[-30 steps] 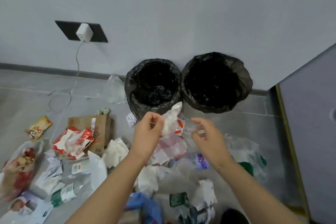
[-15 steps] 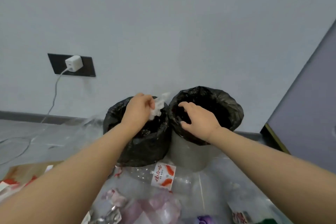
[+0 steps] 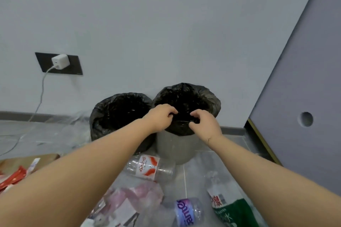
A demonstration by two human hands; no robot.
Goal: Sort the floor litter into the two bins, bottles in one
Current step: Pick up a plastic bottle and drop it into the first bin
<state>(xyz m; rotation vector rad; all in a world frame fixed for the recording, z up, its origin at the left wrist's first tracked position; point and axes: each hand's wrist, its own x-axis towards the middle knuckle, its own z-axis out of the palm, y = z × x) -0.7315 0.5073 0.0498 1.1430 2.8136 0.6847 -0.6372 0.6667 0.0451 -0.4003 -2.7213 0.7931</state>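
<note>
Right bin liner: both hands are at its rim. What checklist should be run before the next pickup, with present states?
1. Left hand free of litter: ok, it only pinches the liner.
2. Right hand free: ok, likewise.
3. Right bin liner seated on rim: cannot tell.
4. Left bin open: ok.
5. Bottles remain: ok, red-label bottle and purple-label bottle lie on the floor.

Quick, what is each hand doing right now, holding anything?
Left hand: fingers pinch the bin liner at the near rim of the right bin.
Right hand: pinches the same liner beside it.
</note>
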